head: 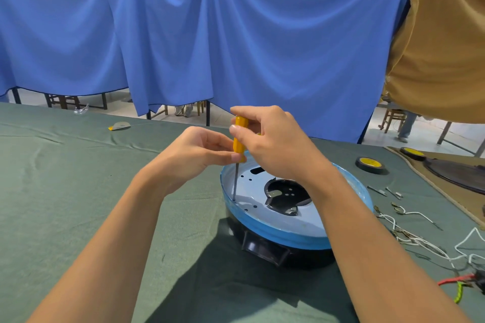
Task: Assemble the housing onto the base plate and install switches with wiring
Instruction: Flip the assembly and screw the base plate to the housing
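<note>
Base plate (301, 217), pale blue, lies on the black housing (265, 246) on the green-clothed table (78, 191). The left hand (191, 155) pinches the lower handle of an upright yellow screwdriver (239, 143), whose tip is at the plate's left edge. The right hand (275, 144) grasps the handle's top. A tape roll (370, 164) and white wires (409, 233) lie rightward.

We see a table (78, 191) covered with a green cloth. The black housing (265, 246) sits on it. Just right of the housing lie small metal terminals (378, 190) and loose white wires (409, 238), with a black tape roll (370, 164) behind them. Further right of the housing lies a brown mat (467, 202). Well behind the housing to its left lie clear glasses (81, 109) and a grey-and-yellow piece (119, 126).
</note>
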### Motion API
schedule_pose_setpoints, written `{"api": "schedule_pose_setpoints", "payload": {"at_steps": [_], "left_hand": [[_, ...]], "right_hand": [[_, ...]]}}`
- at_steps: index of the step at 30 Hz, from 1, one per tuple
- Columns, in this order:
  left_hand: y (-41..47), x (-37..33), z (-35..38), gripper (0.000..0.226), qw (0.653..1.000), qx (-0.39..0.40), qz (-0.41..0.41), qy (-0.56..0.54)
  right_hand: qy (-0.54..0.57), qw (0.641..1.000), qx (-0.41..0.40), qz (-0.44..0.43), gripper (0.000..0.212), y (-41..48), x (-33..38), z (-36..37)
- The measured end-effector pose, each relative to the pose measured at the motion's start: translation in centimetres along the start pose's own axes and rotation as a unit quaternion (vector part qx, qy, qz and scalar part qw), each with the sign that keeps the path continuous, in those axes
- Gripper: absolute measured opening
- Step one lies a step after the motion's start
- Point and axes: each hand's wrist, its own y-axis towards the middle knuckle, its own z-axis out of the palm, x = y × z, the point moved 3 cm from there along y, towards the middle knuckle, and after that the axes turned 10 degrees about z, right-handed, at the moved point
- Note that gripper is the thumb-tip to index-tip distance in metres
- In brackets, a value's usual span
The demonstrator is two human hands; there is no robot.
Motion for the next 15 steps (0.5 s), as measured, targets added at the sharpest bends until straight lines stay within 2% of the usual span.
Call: {"api": "schedule_pose_setpoints", "payload": {"at_steps": [1, 3, 5, 7, 10, 12, 15], "left_hand": [[-0.16, -0.09, -0.14, 0.023, 1.000, 0.014, -0.002, 0.001], [-0.28, -0.28, -0.15, 0.025, 1.000, 0.031, 0.002, 0.003], [-0.11, -0.32, 0.03, 0.029, 1.000, 0.014, 0.008, -0.002], [0.07, -0.27, 0.17, 0.026, 1.000, -0.019, 0.009, 0.008], [0.03, -0.21, -0.05, 0.018, 0.999, -0.031, 0.001, 0.016], [-0.17, -0.43, -0.27, 0.022, 1.000, -0.012, -0.004, 0.016], [-0.26, -0.71, 0.00, 0.034, 1.000, 0.024, -0.004, 0.019]], "right_hand": [[0.010, 1.000, 0.013, 0.002, 0.034, -0.03, -0.02, 0.02], [0.014, 1.000, -0.016, 0.001, 0.030, -0.09, 0.04, 0.00], [-0.002, 0.997, -0.072, -0.004, 0.016, -0.11, 0.11, -0.05], [-0.020, 0.995, -0.096, -0.003, 0.016, -0.15, 0.10, -0.09], [-0.008, 0.998, -0.063, -0.010, 0.016, -0.07, 0.05, -0.12], [0.024, 0.999, -0.042, -0.013, 0.023, -0.02, 0.16, -0.28], [0.015, 0.996, -0.092, -0.018, 0.012, -0.08, 0.17, -0.57]]}}
